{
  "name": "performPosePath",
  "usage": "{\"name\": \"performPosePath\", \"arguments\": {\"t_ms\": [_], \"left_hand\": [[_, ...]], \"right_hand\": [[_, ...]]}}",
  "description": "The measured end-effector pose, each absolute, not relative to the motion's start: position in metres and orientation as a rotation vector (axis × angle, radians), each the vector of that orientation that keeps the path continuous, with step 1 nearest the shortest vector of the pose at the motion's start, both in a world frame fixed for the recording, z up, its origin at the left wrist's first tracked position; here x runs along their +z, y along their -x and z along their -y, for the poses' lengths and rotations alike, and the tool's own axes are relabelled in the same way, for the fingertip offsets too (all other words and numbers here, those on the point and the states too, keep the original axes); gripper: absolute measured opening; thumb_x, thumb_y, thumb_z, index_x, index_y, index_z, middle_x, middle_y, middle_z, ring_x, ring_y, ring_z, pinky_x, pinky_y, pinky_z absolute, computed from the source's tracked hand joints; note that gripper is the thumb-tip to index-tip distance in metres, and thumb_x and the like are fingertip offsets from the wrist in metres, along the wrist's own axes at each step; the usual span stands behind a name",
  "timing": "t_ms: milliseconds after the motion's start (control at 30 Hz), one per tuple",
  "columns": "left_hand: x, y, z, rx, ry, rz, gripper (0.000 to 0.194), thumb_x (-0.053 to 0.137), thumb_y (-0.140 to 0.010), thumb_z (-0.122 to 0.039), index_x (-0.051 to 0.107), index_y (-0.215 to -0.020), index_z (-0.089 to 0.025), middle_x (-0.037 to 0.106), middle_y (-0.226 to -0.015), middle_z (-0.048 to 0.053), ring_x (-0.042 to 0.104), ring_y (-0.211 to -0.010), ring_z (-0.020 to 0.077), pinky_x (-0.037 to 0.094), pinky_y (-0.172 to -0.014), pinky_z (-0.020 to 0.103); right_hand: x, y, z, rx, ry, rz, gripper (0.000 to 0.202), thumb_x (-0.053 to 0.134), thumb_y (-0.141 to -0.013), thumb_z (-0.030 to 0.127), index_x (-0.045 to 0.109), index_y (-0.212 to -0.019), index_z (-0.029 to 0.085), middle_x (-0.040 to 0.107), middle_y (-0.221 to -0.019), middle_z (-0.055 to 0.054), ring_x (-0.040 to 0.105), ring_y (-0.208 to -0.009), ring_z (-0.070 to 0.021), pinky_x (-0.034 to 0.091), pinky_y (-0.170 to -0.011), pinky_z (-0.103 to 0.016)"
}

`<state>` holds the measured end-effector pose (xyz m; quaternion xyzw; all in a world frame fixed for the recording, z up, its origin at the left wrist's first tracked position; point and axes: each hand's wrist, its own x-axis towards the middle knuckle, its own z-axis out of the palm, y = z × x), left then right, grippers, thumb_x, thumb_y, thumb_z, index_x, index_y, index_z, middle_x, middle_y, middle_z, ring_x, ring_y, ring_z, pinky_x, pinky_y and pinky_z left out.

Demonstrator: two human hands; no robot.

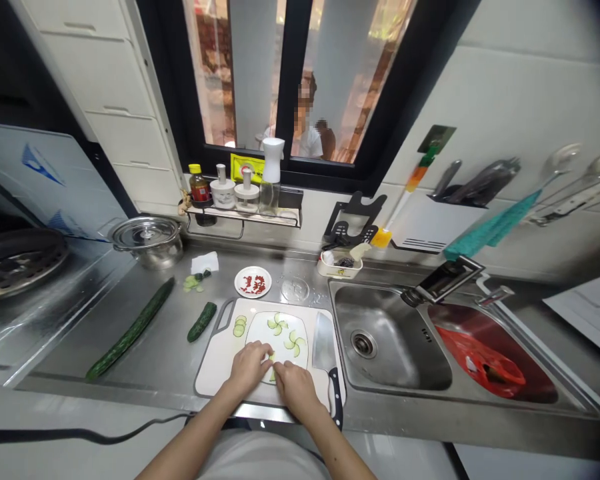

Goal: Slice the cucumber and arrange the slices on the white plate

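A white plate (286, 322) lies on the cutting board (215, 373), with cucumber slices (277, 324) laid out on it in two pinwheel-like clusters. Over the plate's near part, my left hand (251, 365) has its fingers closed around a small piece of green cucumber, mostly hidden. Close beside it, my right hand (294, 385) is closed too, its fingertips at a cucumber slice. A short stack of cucumber rounds (239, 326) sits on the board left of the plate. At the board's right edge rests a kitchen knife (324, 343), its black handle toward me.
A whole cucumber (133, 330) and a cut cucumber piece (202, 322) lie left of the board. Behind it are a dish of red chilli pieces (253, 282) and cucumber scraps (193, 283). A steel pot (150, 241) stands back left; a double sink (390, 340) is right.
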<state>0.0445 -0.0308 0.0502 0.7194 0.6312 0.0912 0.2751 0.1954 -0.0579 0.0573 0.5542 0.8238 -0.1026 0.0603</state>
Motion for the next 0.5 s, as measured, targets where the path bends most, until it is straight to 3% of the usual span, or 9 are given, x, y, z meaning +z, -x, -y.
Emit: {"name": "performPosePath", "arguments": {"t_ms": [267,500], "left_hand": [[0.045,-0.045,0.032,0.321,-1.921,-1.671,0.02,0.056,-0.082,-0.025,0.066,-0.099,-0.023,0.065,-0.092,0.003,0.057,-0.091,0.0183,0.039,-0.08,0.027],[0.035,-0.021,0.018,0.568,-1.702,-1.874,0.024,0.052,-0.084,-0.027,0.065,-0.104,-0.022,0.066,-0.096,0.004,0.06,-0.091,0.0176,0.04,-0.081,0.026]], "right_hand": [[0.063,-0.195,0.055,-0.398,-1.674,-2.446,0.03,0.034,-0.096,0.022,0.063,-0.101,0.02,0.069,-0.094,-0.009,0.067,-0.082,-0.0211,0.043,-0.064,-0.026],[0.065,-0.209,0.05,-0.705,-1.947,-2.485,0.04,0.038,-0.093,0.024,0.054,-0.129,0.016,0.066,-0.117,-0.011,0.062,-0.104,-0.0227,0.044,-0.085,-0.029]]}}
